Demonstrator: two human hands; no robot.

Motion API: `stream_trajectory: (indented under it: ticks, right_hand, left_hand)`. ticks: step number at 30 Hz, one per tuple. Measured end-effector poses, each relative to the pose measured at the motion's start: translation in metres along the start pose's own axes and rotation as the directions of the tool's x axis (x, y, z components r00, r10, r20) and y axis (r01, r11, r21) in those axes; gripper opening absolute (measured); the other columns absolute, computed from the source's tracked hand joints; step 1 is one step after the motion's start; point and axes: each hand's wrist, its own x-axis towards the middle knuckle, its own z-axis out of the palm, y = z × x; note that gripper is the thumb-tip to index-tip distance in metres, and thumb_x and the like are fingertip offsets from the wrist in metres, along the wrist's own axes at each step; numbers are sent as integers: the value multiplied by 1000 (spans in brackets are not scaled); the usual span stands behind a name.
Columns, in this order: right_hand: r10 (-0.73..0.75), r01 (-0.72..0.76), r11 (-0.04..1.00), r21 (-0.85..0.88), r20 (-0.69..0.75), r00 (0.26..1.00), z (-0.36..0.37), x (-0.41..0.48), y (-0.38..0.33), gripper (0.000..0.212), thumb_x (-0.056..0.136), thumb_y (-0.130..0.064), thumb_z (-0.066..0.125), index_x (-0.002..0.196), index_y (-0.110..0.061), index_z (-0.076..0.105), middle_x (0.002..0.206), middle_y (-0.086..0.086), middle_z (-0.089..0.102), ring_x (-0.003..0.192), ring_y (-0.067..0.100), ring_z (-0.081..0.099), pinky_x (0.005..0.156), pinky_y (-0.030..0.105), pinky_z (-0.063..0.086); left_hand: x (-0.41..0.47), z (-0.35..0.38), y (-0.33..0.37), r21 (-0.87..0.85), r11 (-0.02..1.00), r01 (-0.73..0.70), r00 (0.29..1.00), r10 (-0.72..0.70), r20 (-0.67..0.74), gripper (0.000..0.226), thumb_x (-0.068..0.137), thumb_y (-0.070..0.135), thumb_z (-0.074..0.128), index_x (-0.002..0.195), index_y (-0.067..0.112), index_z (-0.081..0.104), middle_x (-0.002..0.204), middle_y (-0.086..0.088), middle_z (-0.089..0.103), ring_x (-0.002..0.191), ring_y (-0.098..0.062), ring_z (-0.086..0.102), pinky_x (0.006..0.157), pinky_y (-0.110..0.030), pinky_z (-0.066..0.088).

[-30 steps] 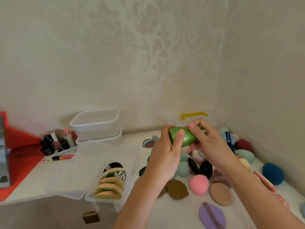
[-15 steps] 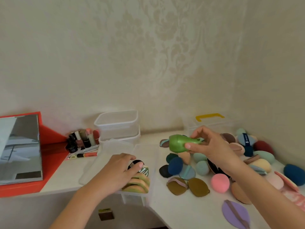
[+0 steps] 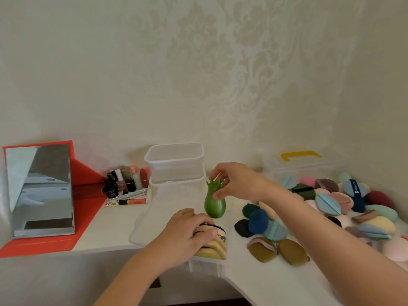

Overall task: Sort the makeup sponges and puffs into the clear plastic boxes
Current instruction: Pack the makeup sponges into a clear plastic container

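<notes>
Right hand [image 3: 237,183] pinches the leafy top of a green, pear-shaped sponge case [image 3: 214,203], letting it hang upright above the white surface [image 3: 260,281], probably so it can be carried across to a box. Left hand [image 3: 187,234], fingers curled, presses down on the row of flat puffs [image 3: 215,245] standing on edge in the open clear box [image 3: 205,262] at the surface's front edge, likely to keep them packed and make room. Loose sponges and puffs [image 3: 331,208] lie heaped to the right, unsorted. Two empty stacked boxes [image 3: 175,162] wait against the wall, beside a cluster of cosmetics [image 3: 127,181]; most sorting seems left to do
</notes>
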Motion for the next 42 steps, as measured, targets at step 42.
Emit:
stream_trajectory:
  ticks: [42]
  right_hand:
    - [114,-93,910,-403,29,993,-67,-58,45,23,94,-22,50,113,-19,63,111,-2,63,101,15,58,81,25,43]
  left_hand:
    - [25,1,29,129,989,75,994,-64,-87,23,94,45,43,114,40,53,95,11,58,90,-6,49,97,-32,37]
